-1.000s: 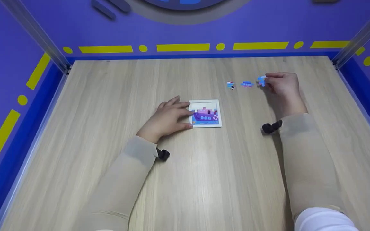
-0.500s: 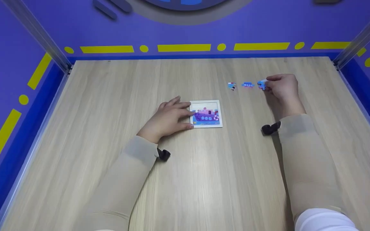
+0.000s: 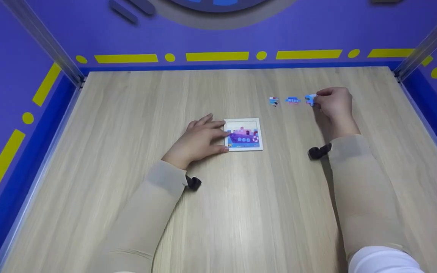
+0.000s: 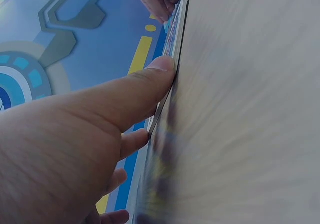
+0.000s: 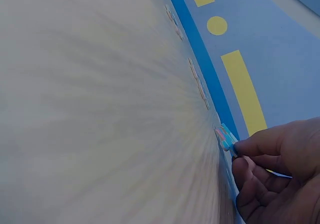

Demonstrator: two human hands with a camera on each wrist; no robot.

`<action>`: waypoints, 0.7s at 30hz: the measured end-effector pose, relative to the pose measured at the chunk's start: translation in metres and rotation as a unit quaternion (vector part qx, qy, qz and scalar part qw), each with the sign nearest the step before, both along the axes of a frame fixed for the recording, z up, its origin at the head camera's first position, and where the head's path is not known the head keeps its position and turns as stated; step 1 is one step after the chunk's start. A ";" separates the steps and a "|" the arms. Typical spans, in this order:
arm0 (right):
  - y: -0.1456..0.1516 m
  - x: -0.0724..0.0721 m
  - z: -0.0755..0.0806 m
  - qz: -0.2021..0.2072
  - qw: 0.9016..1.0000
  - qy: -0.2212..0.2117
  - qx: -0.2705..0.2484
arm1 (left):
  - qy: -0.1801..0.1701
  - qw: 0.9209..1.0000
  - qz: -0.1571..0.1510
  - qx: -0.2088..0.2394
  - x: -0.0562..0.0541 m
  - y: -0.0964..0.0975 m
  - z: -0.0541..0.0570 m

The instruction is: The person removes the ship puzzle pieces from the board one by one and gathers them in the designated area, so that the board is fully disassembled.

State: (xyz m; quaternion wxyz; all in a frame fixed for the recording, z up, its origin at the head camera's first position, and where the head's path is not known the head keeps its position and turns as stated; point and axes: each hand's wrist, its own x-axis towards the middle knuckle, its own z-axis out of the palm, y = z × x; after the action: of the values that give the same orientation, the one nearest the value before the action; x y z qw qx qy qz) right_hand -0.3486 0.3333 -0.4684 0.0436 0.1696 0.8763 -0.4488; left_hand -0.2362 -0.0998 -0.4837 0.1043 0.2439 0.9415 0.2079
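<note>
A small jigsaw puzzle in a white square frame (image 3: pixel 260 137) lies mid-table, showing a purple and pink ship with a pale blank strip above it. My left hand (image 3: pixel 198 141) rests at its left side, fingers spread; the thumb (image 4: pixel 162 64) touches the frame's edge in the left wrist view. Farther back on the right, my right hand (image 3: pixel 336 104) pinches a blue jigsaw piece (image 3: pixel 310 99) between thumb and index finger. In the right wrist view this piece (image 5: pixel 227 138) is tilted up close to the tabletop, part of it covered by the fingertips.
Left of the held piece, two loose jigsaw pieces lie flat: a blue-pink one (image 3: pixel 293 100) and a multicoloured one (image 3: pixel 274 101). Blue-purple panels (image 3: pixel 218 40) with yellow markings wall the wooden table (image 3: pixel 233 212) at the back and both sides.
My right hand has turned the blue piece and brought it slightly lower in the head view, then a touch to the right. The left hand and the framed puzzle stay put.
</note>
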 end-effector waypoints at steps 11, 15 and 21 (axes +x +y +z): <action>0.001 -0.002 -0.003 0.003 1.000 0.022 0.018 | -0.006 1.000 0.001 -0.002 0.000 0.000 0.000; 0.002 -0.003 -0.003 0.000 0.999 0.030 0.015 | -0.009 1.000 0.003 -0.005 0.001 0.000 0.001; -0.002 -0.003 0.001 -0.010 0.999 0.036 -0.013 | -0.008 1.000 0.002 -0.005 0.001 0.000 0.001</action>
State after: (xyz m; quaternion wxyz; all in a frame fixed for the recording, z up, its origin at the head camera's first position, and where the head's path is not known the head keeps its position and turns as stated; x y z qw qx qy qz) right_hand -0.3511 0.3313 -0.4671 0.0090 0.1617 0.8698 -0.4661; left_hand -0.2352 -0.0996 -0.4825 0.1128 0.2396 0.9422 0.2054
